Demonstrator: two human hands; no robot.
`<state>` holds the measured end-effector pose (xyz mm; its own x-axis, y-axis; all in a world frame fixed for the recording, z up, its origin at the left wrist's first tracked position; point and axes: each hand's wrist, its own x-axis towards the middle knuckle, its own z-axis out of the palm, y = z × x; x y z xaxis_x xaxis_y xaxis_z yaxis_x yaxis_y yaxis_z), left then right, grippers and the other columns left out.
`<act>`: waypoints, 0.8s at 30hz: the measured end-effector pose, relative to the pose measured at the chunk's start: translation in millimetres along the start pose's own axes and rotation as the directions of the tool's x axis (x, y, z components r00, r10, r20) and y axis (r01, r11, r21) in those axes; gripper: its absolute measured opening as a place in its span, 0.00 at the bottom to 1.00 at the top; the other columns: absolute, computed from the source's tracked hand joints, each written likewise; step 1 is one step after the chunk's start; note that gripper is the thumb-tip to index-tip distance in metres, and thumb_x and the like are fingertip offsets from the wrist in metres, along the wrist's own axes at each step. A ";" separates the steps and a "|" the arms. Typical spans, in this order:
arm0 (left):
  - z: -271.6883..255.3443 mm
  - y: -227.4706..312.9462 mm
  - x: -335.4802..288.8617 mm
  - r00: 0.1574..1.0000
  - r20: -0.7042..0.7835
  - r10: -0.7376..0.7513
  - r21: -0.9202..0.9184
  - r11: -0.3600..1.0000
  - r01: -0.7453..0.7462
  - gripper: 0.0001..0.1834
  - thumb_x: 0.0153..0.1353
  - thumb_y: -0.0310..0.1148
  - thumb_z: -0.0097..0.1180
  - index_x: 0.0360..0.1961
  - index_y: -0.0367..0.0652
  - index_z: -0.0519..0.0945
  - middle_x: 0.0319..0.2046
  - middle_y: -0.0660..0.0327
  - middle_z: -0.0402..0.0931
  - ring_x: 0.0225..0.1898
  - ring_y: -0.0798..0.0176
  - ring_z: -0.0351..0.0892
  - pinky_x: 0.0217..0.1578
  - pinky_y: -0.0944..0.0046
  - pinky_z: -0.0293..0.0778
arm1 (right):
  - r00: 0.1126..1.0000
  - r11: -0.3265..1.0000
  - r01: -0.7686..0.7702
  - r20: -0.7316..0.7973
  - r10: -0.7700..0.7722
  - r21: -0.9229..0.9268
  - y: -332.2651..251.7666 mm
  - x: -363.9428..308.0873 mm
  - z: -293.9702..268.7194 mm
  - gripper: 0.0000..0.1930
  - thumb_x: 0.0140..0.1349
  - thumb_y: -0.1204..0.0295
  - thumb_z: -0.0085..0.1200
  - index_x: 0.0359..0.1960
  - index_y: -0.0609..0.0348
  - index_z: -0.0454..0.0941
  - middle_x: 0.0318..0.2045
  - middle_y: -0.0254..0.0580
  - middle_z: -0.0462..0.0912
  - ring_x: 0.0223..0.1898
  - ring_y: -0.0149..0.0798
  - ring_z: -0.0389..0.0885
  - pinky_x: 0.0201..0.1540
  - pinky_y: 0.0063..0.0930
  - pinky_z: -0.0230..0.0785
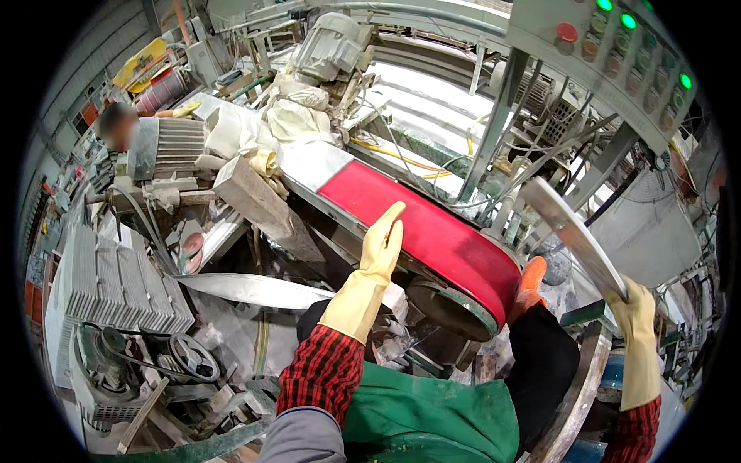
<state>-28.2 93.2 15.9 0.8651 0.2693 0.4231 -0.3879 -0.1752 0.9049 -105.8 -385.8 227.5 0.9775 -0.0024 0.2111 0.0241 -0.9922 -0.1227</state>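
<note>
My left hand point(378, 251), in a cream rubber glove, reaches up to the near edge of a red belt point(432, 228) on a belt machine. Its fingers are stretched out, the thumb stands apart, and nothing is in it. Whether the fingertips touch the belt, I cannot tell. Off to the right, my right hand point(636, 309), gloved the same way, grips the lower end of a long, flat, pale grey strip point(573, 231). The strip slants up and leftward, apart from the belt. Its material is unclear.
A control panel point(610, 54) with lit green buttons hangs at upper right. Beyond the belt sits a motor point(332, 46). Thin slabs point(127, 285) are stacked at left, above a handwheel point(193, 356). My green apron point(432, 417) and an orange shoe point(531, 282) show below. Another person is far left.
</note>
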 end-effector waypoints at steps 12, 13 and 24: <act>-22.0 -9.9 23.1 0.841 -0.526 0.127 0.030 0.991 -0.131 0.32 0.75 0.30 0.48 0.76 0.30 0.57 0.77 0.44 0.53 0.79 0.48 0.51 0.77 0.55 0.48 | 0.918 0.971 0.230 0.315 -0.241 0.071 -262.1 95.4 78.0 0.17 0.63 0.61 0.64 0.52 0.49 0.85 0.43 0.57 0.87 0.47 0.58 0.86 0.51 0.46 0.77; -22.7 -10.5 23.9 0.850 -0.510 0.133 0.009 0.989 -0.150 0.33 0.75 0.31 0.48 0.76 0.31 0.56 0.78 0.44 0.51 0.80 0.49 0.48 0.77 0.55 0.44 | 0.911 0.937 0.316 0.229 -0.344 0.149 -255.4 95.6 100.8 0.17 0.61 0.63 0.64 0.51 0.49 0.85 0.39 0.56 0.88 0.42 0.58 0.86 0.47 0.47 0.78; -9.7 -10.0 4.7 0.863 -0.470 0.184 0.533 0.838 0.111 0.46 0.70 0.37 0.58 0.75 0.22 0.46 0.71 0.27 0.55 0.71 0.25 0.59 0.73 0.42 0.57 | 0.535 0.524 0.844 -0.105 -0.839 0.116 -292.2 48.8 144.7 0.33 0.54 0.80 0.63 0.65 0.64 0.70 0.55 0.62 0.81 0.50 0.61 0.84 0.53 0.46 0.80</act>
<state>-23.4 105.4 9.3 0.5261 0.6452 0.5540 -0.0593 -0.6221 0.7807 -34.8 -78.0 133.3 0.4803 0.8178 0.3171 0.8620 -0.5069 0.0015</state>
